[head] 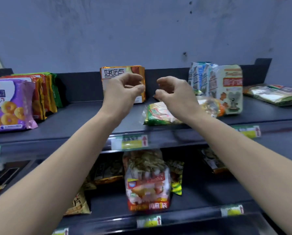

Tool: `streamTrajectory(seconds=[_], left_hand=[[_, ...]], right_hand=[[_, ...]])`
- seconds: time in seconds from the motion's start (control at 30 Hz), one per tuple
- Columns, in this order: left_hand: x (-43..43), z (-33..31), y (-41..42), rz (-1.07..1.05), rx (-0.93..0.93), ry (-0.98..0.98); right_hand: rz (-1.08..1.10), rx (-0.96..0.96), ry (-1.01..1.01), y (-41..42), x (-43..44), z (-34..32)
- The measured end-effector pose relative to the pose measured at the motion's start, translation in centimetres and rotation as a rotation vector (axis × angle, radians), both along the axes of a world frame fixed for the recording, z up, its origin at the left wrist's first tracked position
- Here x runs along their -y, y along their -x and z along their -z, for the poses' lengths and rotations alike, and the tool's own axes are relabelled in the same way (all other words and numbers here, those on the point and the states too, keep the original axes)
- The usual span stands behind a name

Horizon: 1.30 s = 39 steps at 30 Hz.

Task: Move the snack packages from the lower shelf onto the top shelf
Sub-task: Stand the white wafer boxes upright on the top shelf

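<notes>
Two hands raised side by side over the top shelf [77,119], left hand [123,89] and right hand [174,92] loosely curled, holding nothing, green packet [158,115] lying just beneath, red snack bag [147,184] upright on the lower shelf [203,190], near centre.

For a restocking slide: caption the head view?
Left hand and right hand, empty, hover above the top shelf; snack bags sit on the lower shelf.

Red-white snack bag [147,184] upright, lower shelf [209,192]
</notes>
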<state>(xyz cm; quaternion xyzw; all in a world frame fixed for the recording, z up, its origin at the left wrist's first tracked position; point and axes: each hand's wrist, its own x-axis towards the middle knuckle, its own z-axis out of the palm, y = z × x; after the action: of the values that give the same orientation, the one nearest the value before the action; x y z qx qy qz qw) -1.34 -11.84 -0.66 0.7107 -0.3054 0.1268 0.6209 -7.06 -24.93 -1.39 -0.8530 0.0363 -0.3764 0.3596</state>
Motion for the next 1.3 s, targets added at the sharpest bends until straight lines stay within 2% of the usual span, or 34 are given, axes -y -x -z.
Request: streamTrajectory(seconds=[0.2,0.33,0.57,0.77,1.0,1.3], left_hand=[[5.0,2.2,11.7,0.147,0.060,-0.048],[9.6,4.5,17.7,0.301,0.040,-0.086],[17.1,11.8,20.6,0.365,-0.114,-0.270],[21.4,19.4,16.8,0.289,-0.292,-0.411],[26.7,25.8,11.0,0.228,-0.473,-0.436],[32.5,31.7,3.9,0.211,-0.432,-0.603]], right_hand=[[0.024,0.041,0.004,12.3,6.1,1.7],[0.126,0.057,-0.054,19.3,10.6,4.0],[0.270,-0.168,-0.141,25.1,17.2,10.7],[0.329,-0.368,-0.239,23.4,21.3,17.2],[0.294,-0.492,-0.442,17.8,25.4,23.4],[0.256,-0.550,-0.663,9.8,29.7,29.8]])
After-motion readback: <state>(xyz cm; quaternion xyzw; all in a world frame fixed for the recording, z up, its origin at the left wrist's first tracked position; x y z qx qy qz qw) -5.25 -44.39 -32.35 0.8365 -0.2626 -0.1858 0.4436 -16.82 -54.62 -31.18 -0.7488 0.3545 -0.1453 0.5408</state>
